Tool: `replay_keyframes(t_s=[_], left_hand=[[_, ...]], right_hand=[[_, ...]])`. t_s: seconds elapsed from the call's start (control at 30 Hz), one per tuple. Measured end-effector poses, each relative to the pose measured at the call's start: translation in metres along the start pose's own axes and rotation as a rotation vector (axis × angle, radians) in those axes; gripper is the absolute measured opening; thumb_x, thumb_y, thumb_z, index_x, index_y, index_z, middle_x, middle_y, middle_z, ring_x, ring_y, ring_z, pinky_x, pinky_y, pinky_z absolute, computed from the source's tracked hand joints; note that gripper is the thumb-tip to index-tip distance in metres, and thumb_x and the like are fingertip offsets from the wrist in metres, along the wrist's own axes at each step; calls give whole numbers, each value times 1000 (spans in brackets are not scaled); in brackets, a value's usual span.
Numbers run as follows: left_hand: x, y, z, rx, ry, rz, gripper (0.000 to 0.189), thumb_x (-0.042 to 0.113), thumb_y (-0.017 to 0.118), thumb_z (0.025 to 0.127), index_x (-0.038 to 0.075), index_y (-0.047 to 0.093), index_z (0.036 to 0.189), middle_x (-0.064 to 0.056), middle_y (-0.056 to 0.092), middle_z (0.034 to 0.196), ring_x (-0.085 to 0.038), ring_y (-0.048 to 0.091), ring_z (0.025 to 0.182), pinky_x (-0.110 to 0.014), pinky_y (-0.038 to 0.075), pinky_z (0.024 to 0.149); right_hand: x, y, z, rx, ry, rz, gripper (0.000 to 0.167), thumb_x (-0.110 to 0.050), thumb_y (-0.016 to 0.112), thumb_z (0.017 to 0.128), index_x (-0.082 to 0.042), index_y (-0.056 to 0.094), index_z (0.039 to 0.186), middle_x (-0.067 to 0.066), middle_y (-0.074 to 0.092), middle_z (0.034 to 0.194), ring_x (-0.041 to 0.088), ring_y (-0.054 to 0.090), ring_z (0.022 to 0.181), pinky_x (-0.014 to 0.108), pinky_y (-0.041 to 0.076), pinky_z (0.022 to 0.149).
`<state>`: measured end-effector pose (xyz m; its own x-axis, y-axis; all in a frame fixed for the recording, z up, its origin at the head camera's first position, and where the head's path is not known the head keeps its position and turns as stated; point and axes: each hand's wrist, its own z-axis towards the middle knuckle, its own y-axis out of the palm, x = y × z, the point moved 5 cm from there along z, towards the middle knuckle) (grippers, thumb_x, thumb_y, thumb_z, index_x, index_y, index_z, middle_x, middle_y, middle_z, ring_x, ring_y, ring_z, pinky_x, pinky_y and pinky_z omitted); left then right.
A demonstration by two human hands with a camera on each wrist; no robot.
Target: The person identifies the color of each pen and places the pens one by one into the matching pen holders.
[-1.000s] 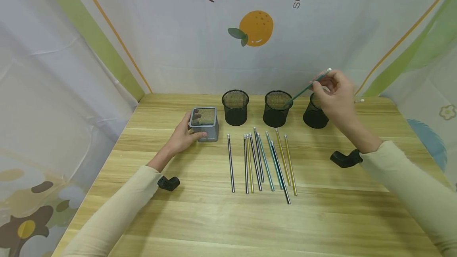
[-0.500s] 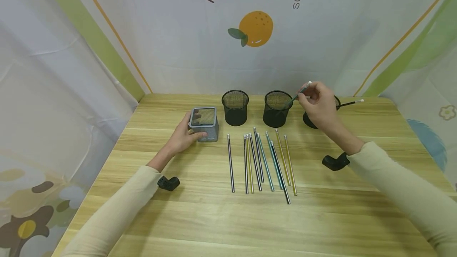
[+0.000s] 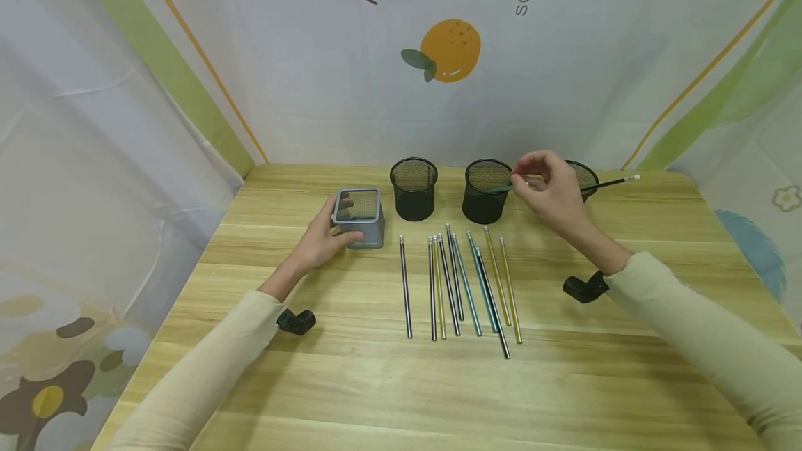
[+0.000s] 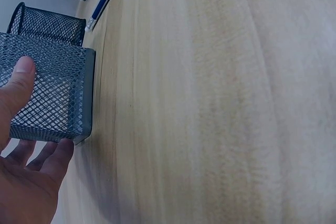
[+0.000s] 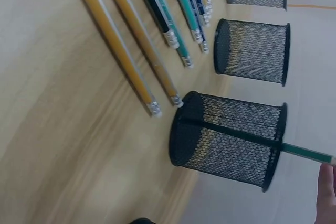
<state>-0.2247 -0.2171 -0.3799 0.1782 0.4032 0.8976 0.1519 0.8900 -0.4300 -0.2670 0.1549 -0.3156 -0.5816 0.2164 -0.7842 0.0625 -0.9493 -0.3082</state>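
Beside a black cup (image 3: 483, 208), right hand (image 3: 554, 197) curved

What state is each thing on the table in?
Square holder: upright, held by left grip.
Left cup: upright.
Middle cup: upright.
Green pencil: leaning in middle cup, right grip at its eraser end.
Right cup: partly hidden.
Black pencil: leaning out of right cup.
Loose pencils: lying flat, eraser ends toward cups.

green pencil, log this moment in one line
left hand: holds grey cup; right hand: at green pencil; pencil: inside middle black cup
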Motion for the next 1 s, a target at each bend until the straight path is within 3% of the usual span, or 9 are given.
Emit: replay_keyframes(t_s=[0.17,0.43,0.67,1.0], left_hand=[[0,0,0,-2,-10,-4,81,-9,72,91,-9,22,154,-38,30,151,-55,32,138,-60,36,110],[1,0,-1,0,-10,0,81,-8,73,91,-10,22,154,-38,31,150,-55,33,138,-61,35,110],[1,1,-1,-4,-11,-21,82,-9,73,90,-9,21,155,-37,32,149,-55,33,138,-61,36,110],[-1,1,0,-1,2,-20,82,-10,72,90,-11,22,154,-38,33,147,-55,34,137,-61,36,110]], right_hand=[[9,-8,2,19,-13,49,25,18,60,92,20,51,116,29,56,111,13,62,99,19,54,87],[6,-19,-1,36,-15,58,23,15,60,93,19,52,114,22,59,108,22,64,98,18,55,83],[7,-28,-5,38,-28,60,24,19,59,91,21,51,113,20,59,106,16,64,97,18,55,84],[0,-39,-17,73,-31,107,18,14,61,92,18,56,109,16,61,103,19,66,96,21,56,85]])
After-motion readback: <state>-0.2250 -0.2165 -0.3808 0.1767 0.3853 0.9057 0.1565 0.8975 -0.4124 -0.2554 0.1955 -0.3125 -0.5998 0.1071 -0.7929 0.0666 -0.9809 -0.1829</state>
